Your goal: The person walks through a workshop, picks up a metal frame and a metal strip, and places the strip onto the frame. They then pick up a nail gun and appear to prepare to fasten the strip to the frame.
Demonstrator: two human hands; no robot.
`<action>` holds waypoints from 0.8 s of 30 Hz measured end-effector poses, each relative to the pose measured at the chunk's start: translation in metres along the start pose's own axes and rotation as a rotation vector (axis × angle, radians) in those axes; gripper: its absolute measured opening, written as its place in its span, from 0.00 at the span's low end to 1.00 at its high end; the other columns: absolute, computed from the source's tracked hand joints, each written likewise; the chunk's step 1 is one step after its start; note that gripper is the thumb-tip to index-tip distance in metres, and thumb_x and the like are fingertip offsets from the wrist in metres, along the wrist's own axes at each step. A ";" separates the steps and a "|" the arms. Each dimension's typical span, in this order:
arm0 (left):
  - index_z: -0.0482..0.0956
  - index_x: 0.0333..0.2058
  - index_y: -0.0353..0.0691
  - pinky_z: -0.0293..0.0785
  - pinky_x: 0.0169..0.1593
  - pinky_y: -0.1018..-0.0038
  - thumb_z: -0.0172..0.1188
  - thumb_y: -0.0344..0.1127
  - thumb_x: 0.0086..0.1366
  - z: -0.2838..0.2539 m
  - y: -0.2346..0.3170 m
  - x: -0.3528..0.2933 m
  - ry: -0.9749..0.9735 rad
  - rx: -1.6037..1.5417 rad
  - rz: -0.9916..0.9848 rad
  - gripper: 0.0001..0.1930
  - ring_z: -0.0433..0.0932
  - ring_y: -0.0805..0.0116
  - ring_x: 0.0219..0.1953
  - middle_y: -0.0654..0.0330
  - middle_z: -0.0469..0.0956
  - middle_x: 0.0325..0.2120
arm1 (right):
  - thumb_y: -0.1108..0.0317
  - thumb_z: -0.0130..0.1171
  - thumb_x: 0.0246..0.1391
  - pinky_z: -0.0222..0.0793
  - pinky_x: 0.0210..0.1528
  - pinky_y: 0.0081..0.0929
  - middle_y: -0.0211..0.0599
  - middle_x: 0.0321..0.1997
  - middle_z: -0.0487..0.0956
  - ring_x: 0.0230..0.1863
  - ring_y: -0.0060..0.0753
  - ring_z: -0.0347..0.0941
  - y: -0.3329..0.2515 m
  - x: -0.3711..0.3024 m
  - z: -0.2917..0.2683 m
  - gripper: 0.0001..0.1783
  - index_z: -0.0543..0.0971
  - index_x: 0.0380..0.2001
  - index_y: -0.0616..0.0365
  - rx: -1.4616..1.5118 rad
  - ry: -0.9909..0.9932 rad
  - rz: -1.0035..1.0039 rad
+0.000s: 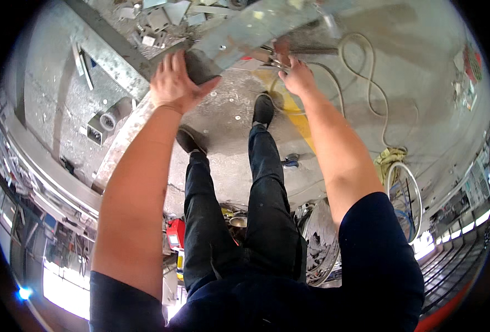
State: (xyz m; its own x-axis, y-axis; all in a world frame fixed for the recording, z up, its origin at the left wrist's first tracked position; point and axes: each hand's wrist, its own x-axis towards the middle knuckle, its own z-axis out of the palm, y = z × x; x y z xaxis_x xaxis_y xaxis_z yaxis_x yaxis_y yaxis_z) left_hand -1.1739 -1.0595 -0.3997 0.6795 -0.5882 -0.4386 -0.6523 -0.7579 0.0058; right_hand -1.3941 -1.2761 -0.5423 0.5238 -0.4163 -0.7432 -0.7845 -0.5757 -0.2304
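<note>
My left hand (174, 83) lies with its thumb stretched out and its fingers extended over a dark grey metal piece (200, 67). That piece sits where a long grey steel beam (239, 34) meets another steel beam (109, 63) from the upper left. My right hand (299, 77) is closed on a metal clamp-like tool (279, 63) near the lower edge of the long beam. Its jaws are too blurred to make out. A pale cable (333, 77) curves past this hand.
Metal offcuts (159, 19) litter the floor beyond the beams. Short tube pieces (102, 124) lie at left. The cable (369, 83) loops across the floor at right to a yellowish cloth (390, 157). Near my legs stand a red box (176, 233) and a white hoop (419, 199).
</note>
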 end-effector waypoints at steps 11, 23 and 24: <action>0.67 0.58 0.39 0.70 0.57 0.61 0.67 0.69 0.44 0.001 -0.014 -0.003 0.050 -0.223 0.063 0.49 0.74 0.56 0.53 0.56 0.73 0.49 | 0.46 0.55 0.59 0.73 0.44 0.51 0.55 0.40 0.81 0.43 0.59 0.78 -0.078 -0.046 -0.001 0.23 0.77 0.44 0.55 -0.046 -0.047 -0.024; 0.60 0.63 0.38 0.60 0.65 0.55 0.64 0.69 0.50 -0.052 -0.019 -0.006 -0.307 -0.304 0.019 0.51 0.61 0.55 0.65 0.53 0.63 0.61 | 0.51 0.59 0.58 0.71 0.40 0.46 0.59 0.34 0.79 0.39 0.62 0.76 -0.050 -0.316 -0.109 0.21 0.79 0.38 0.62 0.177 -0.257 0.176; 0.55 0.66 0.37 0.53 0.68 0.52 0.62 0.70 0.51 -0.032 -0.018 -0.008 -0.284 -0.274 0.021 0.54 0.55 0.53 0.69 0.51 0.58 0.66 | 0.53 0.59 0.58 0.71 0.39 0.45 0.59 0.32 0.79 0.37 0.61 0.76 -0.051 -0.337 -0.121 0.20 0.79 0.38 0.62 0.175 -0.242 0.130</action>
State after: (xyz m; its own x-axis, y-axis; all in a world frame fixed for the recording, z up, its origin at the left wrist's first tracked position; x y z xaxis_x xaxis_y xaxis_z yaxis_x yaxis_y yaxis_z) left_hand -1.1567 -1.0503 -0.3678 0.5218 -0.5320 -0.6668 -0.5252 -0.8164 0.2404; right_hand -1.4899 -1.1916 -0.2042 0.3378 -0.2875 -0.8963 -0.8959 -0.3901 -0.2125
